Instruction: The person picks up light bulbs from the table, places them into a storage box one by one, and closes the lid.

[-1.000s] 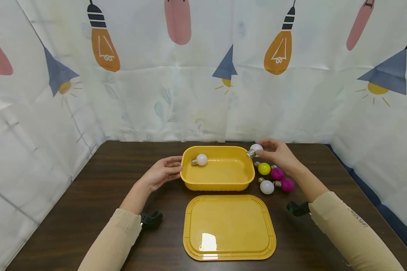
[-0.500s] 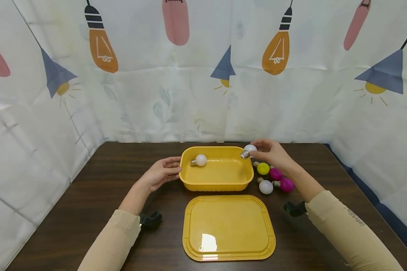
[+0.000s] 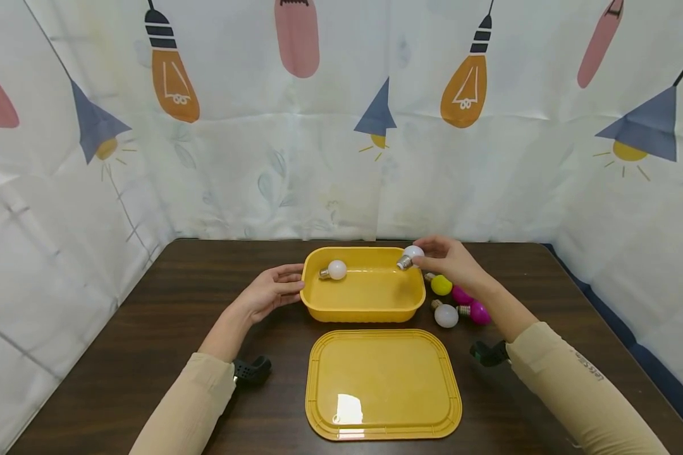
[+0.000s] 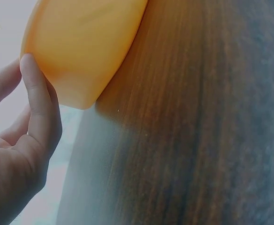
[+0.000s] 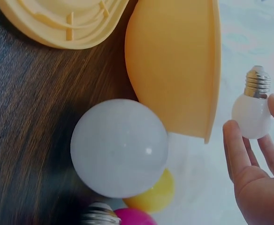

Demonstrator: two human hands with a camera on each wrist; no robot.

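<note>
My right hand (image 3: 446,259) pinches a white light bulb (image 3: 413,252) between thumb and fingers, over the right end of a yellow plastic box (image 3: 364,314). The bulb's metal screw base points toward the box's middle; in the right wrist view, the held bulb (image 5: 252,116) has its base up. My left hand (image 3: 264,292) holds the box's left end, thumb and fingertips at the rim; the left wrist view shows the thumb (image 4: 31,70) on the box wall. Inside the box, a second white bulb (image 3: 336,270) lies on its side at the left.
A yellow lid (image 3: 384,385) lies flat on the dark wooden table in front of the box. To the box's right sit a yellow bulb (image 3: 441,285), a white bulb (image 3: 446,316) and magenta bulbs (image 3: 479,313), partly beneath the right forearm. A patterned curtain (image 3: 330,177) stands behind.
My right hand has carried the white bulb leftward, from beside the box's right rim to over its right end. The left hand, box and lid have stayed in place.
</note>
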